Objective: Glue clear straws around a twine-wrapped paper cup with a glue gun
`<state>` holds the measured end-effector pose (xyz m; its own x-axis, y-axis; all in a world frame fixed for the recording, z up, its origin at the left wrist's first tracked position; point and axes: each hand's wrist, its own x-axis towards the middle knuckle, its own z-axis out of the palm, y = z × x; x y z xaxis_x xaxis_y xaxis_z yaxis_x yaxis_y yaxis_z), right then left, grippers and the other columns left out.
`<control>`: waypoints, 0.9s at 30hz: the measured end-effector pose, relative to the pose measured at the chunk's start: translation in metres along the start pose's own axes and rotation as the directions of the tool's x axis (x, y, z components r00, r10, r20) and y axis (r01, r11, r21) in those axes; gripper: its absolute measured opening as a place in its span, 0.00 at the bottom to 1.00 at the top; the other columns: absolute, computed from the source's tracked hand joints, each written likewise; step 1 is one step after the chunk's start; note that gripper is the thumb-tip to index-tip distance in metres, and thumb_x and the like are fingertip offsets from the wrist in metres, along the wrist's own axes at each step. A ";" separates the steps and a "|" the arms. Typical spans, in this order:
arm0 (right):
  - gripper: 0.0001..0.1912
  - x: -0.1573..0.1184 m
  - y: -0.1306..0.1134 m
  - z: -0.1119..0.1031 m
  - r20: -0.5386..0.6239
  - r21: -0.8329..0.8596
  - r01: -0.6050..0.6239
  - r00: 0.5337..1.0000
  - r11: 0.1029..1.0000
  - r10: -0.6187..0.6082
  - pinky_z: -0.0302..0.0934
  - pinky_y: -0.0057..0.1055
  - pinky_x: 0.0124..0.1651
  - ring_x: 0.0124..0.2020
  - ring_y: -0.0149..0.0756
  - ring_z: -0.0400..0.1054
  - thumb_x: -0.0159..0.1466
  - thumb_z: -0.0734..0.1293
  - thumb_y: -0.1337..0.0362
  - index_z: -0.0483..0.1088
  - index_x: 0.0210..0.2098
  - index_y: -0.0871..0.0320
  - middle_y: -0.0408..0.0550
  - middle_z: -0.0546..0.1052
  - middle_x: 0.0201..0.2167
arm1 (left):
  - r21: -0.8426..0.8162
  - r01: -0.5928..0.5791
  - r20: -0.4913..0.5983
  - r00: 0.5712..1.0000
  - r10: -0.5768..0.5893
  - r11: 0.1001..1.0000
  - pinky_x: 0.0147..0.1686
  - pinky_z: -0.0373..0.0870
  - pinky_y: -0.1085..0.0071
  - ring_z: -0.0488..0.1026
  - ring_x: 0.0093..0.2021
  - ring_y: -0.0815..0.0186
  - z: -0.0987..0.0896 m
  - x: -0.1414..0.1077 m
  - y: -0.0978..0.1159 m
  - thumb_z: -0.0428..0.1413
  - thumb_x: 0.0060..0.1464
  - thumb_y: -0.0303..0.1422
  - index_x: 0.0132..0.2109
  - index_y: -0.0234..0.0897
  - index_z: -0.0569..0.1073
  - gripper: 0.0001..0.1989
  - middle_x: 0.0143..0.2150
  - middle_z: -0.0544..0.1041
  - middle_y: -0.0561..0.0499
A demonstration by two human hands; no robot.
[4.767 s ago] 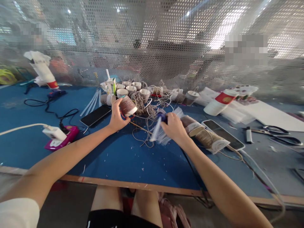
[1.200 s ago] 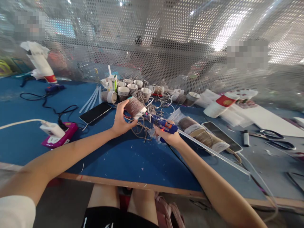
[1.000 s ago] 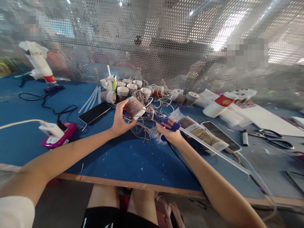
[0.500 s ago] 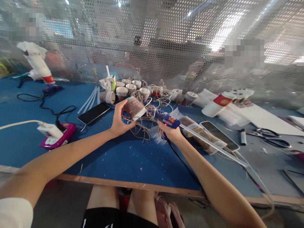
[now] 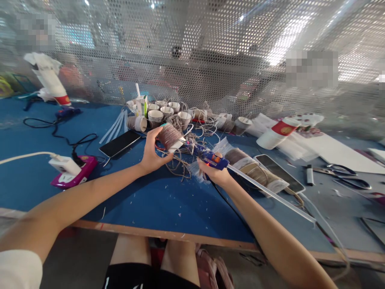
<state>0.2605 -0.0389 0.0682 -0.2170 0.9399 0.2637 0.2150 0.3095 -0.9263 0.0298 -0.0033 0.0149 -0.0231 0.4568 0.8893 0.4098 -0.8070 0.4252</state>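
In the head view, the left hand point(image 5: 152, 154) grips a string-wrapped cup point(image 5: 170, 137) over the blue table point(image 5: 168, 200). The right hand's fingers wrap round a blue glue gun point(image 5: 210, 155) beside it. Behind stands a shiny wall full of holes point(image 5: 192, 64).

A black phone point(image 5: 120, 143) lies flat on the blue worktop point(image 5: 135, 212), near a magenta power strip point(image 5: 61, 181) holding a white plug point(image 5: 64, 164). On the right are another phone point(image 5: 279, 172), scissors point(image 5: 326, 171) and a white board point(image 5: 339, 150). Perforated mesh point(image 5: 210, 60) stands behind.
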 end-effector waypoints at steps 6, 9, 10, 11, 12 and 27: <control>0.16 -0.010 -0.009 0.003 0.130 -0.115 0.035 0.991 0.993 -0.020 0.54 0.30 0.17 0.13 0.30 0.58 0.54 0.70 0.61 0.59 0.18 0.53 0.40 0.65 0.13 | 0.036 -0.005 0.008 1.000 0.005 0.999 0.58 0.72 0.55 0.67 0.62 0.52 0.000 -0.001 0.000 0.63 0.53 0.51 0.67 0.42 0.56 0.41 0.61 0.65 0.40; 0.15 -0.013 -0.014 0.005 0.149 -0.134 0.061 0.988 0.989 -0.041 0.54 0.30 0.18 0.13 0.29 0.58 0.54 0.69 0.61 0.59 0.18 0.53 0.39 0.64 0.12 | 0.035 -0.007 0.008 1.000 0.007 0.999 0.59 0.71 0.55 0.67 0.62 0.52 0.000 -0.001 -0.001 0.62 0.53 0.50 0.67 0.42 0.56 0.41 0.61 0.65 0.40; 0.15 -0.013 -0.015 0.006 0.149 -0.140 0.075 0.987 0.987 -0.054 0.54 0.30 0.18 0.14 0.29 0.58 0.54 0.69 0.61 0.59 0.18 0.53 0.39 0.63 0.12 | 0.033 -0.010 0.007 1.000 0.010 0.999 0.59 0.71 0.54 0.67 0.62 0.52 0.000 -0.001 -0.001 0.62 0.53 0.50 0.67 0.42 0.56 0.41 0.61 0.65 0.40; 0.15 -0.013 -0.015 0.006 0.144 -0.145 0.088 0.987 0.985 -0.067 0.53 0.29 0.18 0.14 0.29 0.58 0.54 0.69 0.61 0.58 0.18 0.53 0.38 0.63 0.12 | 0.031 -0.012 0.007 1.000 0.012 0.999 0.59 0.71 0.54 0.67 0.62 0.52 0.000 -0.001 -0.002 0.63 0.53 0.50 0.67 0.42 0.56 0.41 0.61 0.65 0.40; 0.16 -0.012 -0.016 0.006 0.135 -0.148 0.096 0.988 0.984 -0.076 0.52 0.29 0.18 0.14 0.29 0.58 0.53 0.69 0.60 0.58 0.18 0.53 0.39 0.63 0.12 | 0.028 -0.012 0.006 1.000 0.012 1.000 0.59 0.71 0.54 0.67 0.62 0.52 0.000 -0.001 -0.002 0.63 0.53 0.50 0.67 0.43 0.57 0.41 0.61 0.65 0.40; 0.15 0.010 0.003 -0.020 -0.258 -0.433 -0.090 0.966 0.897 -0.028 0.60 0.34 0.25 0.20 0.36 0.63 0.56 0.66 0.55 0.59 0.20 0.52 0.43 0.65 0.17 | 0.027 -0.048 0.001 0.999 0.048 0.998 0.58 0.73 0.55 0.66 0.63 0.52 -0.002 0.003 0.002 0.61 0.54 0.46 0.68 0.42 0.56 0.39 0.62 0.64 0.39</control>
<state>0.2776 -0.0262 0.0736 0.0304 0.9362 0.3502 0.6246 0.2558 -0.7379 0.0286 -0.0045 0.0192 -0.0027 0.4178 0.9085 0.4352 -0.8175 0.3772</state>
